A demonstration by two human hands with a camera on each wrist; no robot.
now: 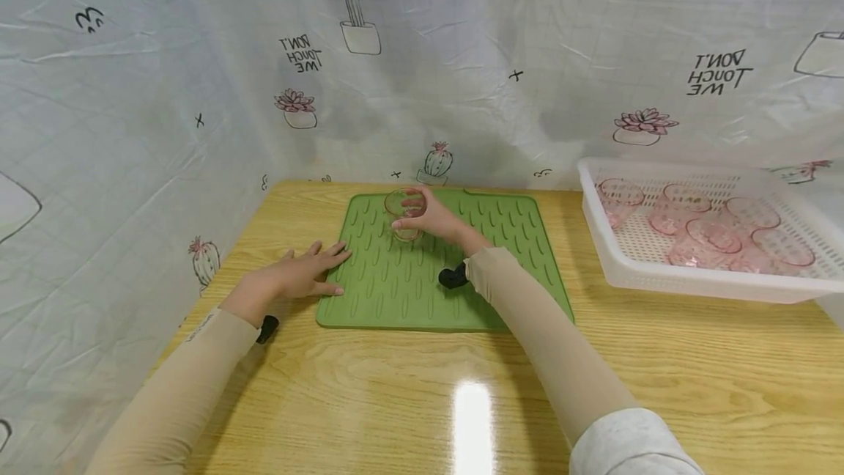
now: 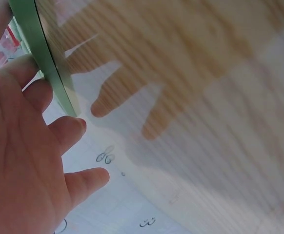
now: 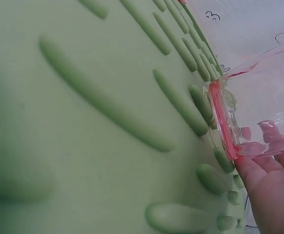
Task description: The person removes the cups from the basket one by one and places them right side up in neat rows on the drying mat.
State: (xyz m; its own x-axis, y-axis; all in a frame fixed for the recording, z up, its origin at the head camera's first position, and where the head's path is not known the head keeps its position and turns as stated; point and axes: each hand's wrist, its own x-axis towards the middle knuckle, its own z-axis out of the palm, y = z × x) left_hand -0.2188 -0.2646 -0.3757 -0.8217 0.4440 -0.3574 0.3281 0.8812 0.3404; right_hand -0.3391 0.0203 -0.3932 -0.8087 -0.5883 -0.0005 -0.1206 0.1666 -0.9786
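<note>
My right hand grips a clear pink-tinted drinking glass over the far left part of a green ridged drying mat. In the right wrist view, the red-tinged base of the glass is right at the mat's ridges, and the fingers curl about its side. My left hand lies with spread fingers beside the mat's left edge. Its fingertips are right at that edge in the head view, and the left wrist view shows the mat's green side close by the fingers.
A white perforated plastic basket stands on the right, with several pink glasses inside. The wooden table meets a patterned plastic sheet at the back and left. Black wrist-camera mounts sit under both wrists.
</note>
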